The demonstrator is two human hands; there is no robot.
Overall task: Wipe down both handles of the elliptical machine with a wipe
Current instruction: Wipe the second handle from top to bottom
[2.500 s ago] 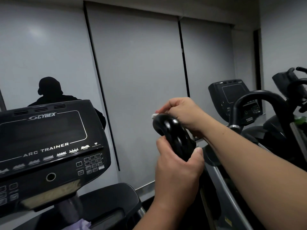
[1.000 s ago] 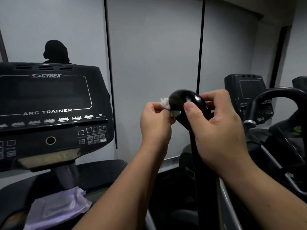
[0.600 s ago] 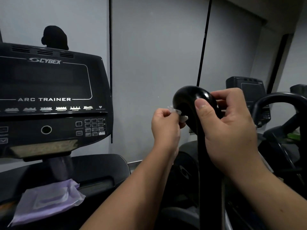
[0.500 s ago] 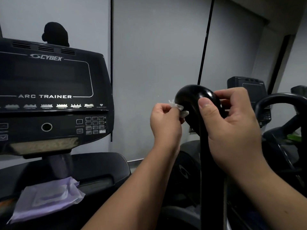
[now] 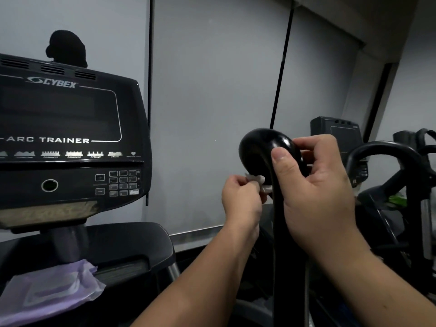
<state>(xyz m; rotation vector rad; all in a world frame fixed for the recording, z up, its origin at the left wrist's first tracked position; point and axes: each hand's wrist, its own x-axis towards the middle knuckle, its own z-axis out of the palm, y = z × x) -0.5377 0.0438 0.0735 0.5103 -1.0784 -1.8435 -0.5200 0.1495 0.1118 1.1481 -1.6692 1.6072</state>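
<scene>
The console [image 5: 68,142] of the elliptical machine, lettered CYBEX ARC TRAINER, fills the left of view and serves as the landmark. To the right of the console and level with its keypad stands the black handle [image 5: 264,147], its glossy curved top uppermost, its stem dropping out of view below. Below the console, on the dark shelf, lies a purple wipe packet [image 5: 52,286], untouched. Far right of the console, a second machine's console and looped grip are visible.

The right hand [image 5: 316,192] is wrapped round the handle, thumb pressed on its near face, fingers curled behind. The left hand [image 5: 240,199] is closed, pinching a small white wipe [image 5: 258,182] between fingertips and holding it against the handle's left flank, just under the curve.

Change noted: half a second ago the wipe sat higher, against the curve of the handle beside the right thumb; it now sits lower, below the bulge. Compared with the earliest frame, the roles are reversed: the right hand then worked at the tip while the left gripped below.

Judgement: the stroke is travelling down this handle, so its wiping is under way, not finished. No second handle of this machine is in view.
</scene>
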